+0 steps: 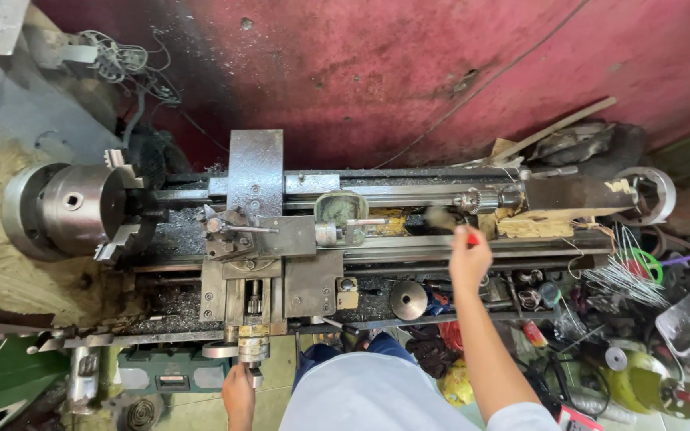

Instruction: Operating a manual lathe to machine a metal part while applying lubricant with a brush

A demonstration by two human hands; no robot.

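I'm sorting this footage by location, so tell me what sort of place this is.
Most likely a small metalworking or machine repair shop. A metal lathe with a jawed chuck fills the view, metal shavings lie on its bed, and tools, wire and cans are heaped at the right.

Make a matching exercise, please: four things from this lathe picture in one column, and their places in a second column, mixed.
Things:
1. chuck
2. right hand
3. left hand
4. green spool

Places:
A. at the handwheel on the near side of the lathe
B. far left end of the lathe
C. among the clutter on the right
D. over the lathe bed, holding a red-handled brush

Pairs: 1-B, 2-D, 3-A, 4-C
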